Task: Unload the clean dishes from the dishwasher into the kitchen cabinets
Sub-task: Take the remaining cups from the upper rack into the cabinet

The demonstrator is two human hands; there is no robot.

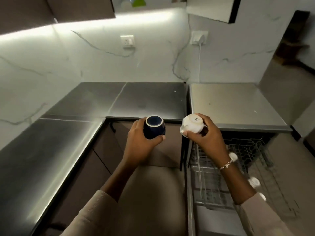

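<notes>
Navy cup point(154, 127), base up, gripped by left hand point(140, 147); white cup point(192, 125), base up, gripped by right hand point(207, 139); open dishwasher point(221, 181) right; steel counter point(51, 142) left.

The left hand point(138, 147) held a dark blue cup point(154, 127) upturned, base toward the camera; the right hand point(207, 137) held a white cup point(192, 126) likewise, base showing printed lettering; both hung before the steel worktop point(68, 133); below right, the dishwasher rack point(238, 167) stood pulled out, blurred.
</notes>
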